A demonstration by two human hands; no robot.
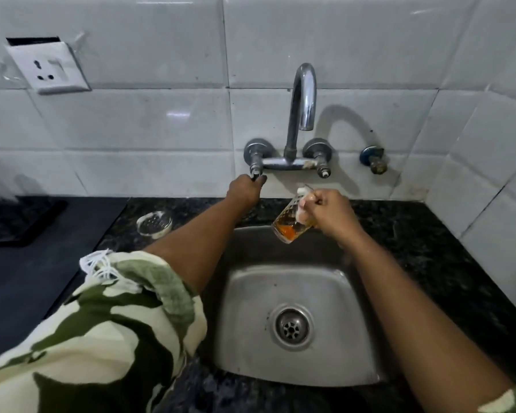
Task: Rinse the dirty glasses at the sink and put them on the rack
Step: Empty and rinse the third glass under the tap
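Right up close, the green-and-cream camouflage sleeve (80, 332) fills the lower left corner, forearm stretching out from it over the dark speckled table (414, 231). Beyond it sits the steel sink (250, 293), basin bare, round drain (292, 327) in the middle of the floor. Up on the white tiled wall (161, 129) the chrome tap (303, 96) arches over, no water visible at the spout. Left hand (244, 190) is up at the tap's left valve (255, 168), fingers wrapped shut around the handle. Right hand (331, 211) is over the back edge of the sink, below the spout, fingers clamped on the glass (289, 222). That glass is tilted, mouth up toward the wall, base down toward the basin, with an orange residue pooled near the bottom and something pale tucked inside against the fingers; what it is, hard to say. To the left on the table, beside the sink rim, lies a small clear dish (154, 223). Far left, a dark rack (9, 216) sits blurred at the frame's edge. A white socket (49, 68) hangs on the tiles above.
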